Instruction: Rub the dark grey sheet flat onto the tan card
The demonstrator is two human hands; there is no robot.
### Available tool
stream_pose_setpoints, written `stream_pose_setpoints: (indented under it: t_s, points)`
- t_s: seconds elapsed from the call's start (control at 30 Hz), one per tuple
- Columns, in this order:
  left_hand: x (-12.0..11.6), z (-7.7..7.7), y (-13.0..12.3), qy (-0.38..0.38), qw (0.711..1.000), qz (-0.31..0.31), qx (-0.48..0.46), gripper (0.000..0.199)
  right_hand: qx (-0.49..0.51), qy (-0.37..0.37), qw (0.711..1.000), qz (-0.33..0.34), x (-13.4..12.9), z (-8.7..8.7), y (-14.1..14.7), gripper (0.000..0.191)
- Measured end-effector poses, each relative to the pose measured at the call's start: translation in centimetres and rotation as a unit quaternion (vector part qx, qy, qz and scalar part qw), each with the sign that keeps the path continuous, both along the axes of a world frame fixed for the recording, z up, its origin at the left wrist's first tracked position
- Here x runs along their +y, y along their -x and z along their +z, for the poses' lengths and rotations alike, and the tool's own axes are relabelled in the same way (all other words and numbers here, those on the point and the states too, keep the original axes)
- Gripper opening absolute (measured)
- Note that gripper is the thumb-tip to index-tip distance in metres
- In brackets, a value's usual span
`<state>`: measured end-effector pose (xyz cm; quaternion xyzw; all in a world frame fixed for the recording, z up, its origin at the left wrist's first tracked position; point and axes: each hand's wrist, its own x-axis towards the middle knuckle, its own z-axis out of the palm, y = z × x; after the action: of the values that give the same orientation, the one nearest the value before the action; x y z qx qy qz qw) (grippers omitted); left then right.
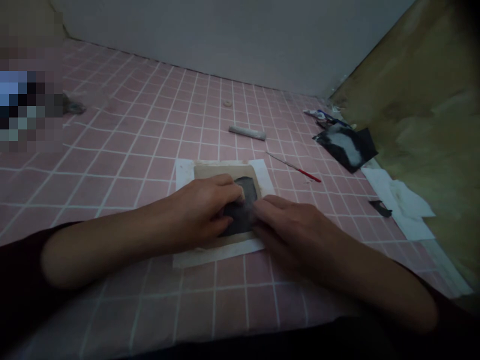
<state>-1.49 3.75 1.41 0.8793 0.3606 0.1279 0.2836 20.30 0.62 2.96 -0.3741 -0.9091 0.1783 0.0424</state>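
Observation:
A dark, roughly rectangular sheet [240,220] lies on a tan board [210,171], with white paper [185,176] beneath it. My left hand [206,207] is over the left part of the dark sheet, its fingers closed around a small pale piece that is mostly hidden. At the right edge of the sheet is my right hand [285,222], fingers bent together and slightly blurred; whatever they pinch, if anything, cannot be made out. The two hands are a short gap apart.
Beyond the board lie a grey bar [247,133], a small ring [227,103] and a thin red-handled tool [309,175]. Black sheets with pale powder [347,145] and white papers [399,200] are at the right, by the wall. The far left is pixelated.

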Motion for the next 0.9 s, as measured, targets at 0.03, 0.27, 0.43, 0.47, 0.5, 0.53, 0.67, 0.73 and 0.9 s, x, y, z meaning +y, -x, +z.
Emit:
stream_pose_setpoints:
  t_s: [0.03,0.27,0.43,0.47,0.5,0.53,0.67,0.73,0.9]
  points:
    - [0.0,-0.1,0.0,-0.002,1.0,0.0,-0.002,0.011,0.02,-0.004,1.0,0.01,-0.1,-0.2,0.3,0.017]
    - [0.1,0.1,-0.1,0.0,1.0,-0.006,-0.004,0.019,0.008,0.022,1.0,-0.004,0.4,0.1,-0.4,0.014]
    - [0.1,0.1,-0.1,-0.006,1.0,0.004,0.008,0.009,0.055,0.001,0.998,0.021,0.4,-0.5,0.4,0.013]
    - [0.1,0.1,-0.1,-0.006,1.0,0.005,0.009,0.007,0.064,0.001,0.998,0.027,0.4,-0.6,0.5,0.014]
    - [0.1,0.1,-0.1,-0.005,1.0,0.005,0.009,0.006,0.069,0.001,0.997,0.03,0.5,-0.6,0.4,0.013]
    - [0.1,0.0,-0.1,-0.002,1.0,0.003,0.007,0.007,0.068,0.003,0.997,0.029,0.5,-0.6,0.3,0.013]
    - [0.1,0.0,0.0,0.001,1.0,-0.005,0.0,0.012,0.042,0.006,0.999,0.006,0.7,-0.3,-0.3,0.018]
    - [0.1,-0.1,0.0,-0.001,1.0,-0.004,-0.001,0.01,0.047,0.0,0.999,0.005,0.7,-0.5,0.0,0.016]
    - [0.1,0.1,-0.1,-0.001,1.0,0.001,0.006,0.007,0.067,-0.015,0.998,0.005,1.0,-0.5,0.6,0.012]
